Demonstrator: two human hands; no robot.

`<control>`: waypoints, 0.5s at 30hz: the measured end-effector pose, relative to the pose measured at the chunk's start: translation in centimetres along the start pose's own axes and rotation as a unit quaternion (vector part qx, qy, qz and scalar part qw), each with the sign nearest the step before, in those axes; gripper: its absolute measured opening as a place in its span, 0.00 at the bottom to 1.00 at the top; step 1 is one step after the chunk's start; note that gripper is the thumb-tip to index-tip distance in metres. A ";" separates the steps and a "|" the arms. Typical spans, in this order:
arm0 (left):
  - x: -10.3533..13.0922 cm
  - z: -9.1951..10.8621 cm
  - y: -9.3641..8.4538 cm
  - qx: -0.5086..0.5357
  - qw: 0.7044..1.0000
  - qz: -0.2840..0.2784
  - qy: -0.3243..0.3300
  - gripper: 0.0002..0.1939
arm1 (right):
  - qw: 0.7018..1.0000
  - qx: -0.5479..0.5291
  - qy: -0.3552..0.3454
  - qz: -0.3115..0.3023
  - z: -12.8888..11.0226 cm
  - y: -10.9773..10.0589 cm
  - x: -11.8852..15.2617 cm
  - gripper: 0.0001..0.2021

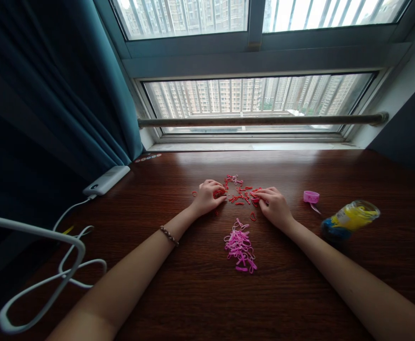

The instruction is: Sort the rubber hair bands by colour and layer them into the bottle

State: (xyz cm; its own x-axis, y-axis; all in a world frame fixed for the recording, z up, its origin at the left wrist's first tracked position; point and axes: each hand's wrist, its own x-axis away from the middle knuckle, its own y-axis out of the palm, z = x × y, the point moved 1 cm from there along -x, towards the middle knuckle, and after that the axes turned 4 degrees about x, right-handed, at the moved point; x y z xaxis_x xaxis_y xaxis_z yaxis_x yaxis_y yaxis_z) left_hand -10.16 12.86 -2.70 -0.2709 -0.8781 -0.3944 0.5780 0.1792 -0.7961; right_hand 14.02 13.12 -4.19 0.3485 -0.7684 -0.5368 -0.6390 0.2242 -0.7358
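Small red hair ties (241, 196) lie loosely spread on the dark wooden table between my two hands. My left hand (207, 196) curls its fingers and thumb around a bunch of the red ones at the left side. At the right side, my right hand (275, 206) rests with fingers stretched out and its fingertips on several red ties. Nearer to me is a separate heap of pink hair ties (240, 246), untouched by either hand. A few paler pink ties (234, 179) lie among the red ones at the far edge.
Right of my right hand are a pink ring-shaped piece with a strap (311, 196) and a tilted clear jar (352, 219) with yellow and blue contents. At left, a white power bank (107, 180) trails a white cable (75, 246). A window and curtain stand behind.
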 end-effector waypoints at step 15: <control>-0.1 0.2 0.2 0.010 0.999 -0.031 0.022 0.07 | 0.981 -0.130 0.129 0.069 -0.3 -0.9 -0.2 0.11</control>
State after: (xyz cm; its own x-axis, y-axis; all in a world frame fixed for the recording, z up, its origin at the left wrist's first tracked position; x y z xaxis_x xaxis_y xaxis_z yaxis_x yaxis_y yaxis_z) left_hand -9.83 12.91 -2.69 -0.3404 -0.8668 -0.3643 0.5747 0.1148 -0.8103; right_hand 14.29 12.91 -3.31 0.0832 -0.8754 -0.4762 -0.8330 0.2011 -0.5154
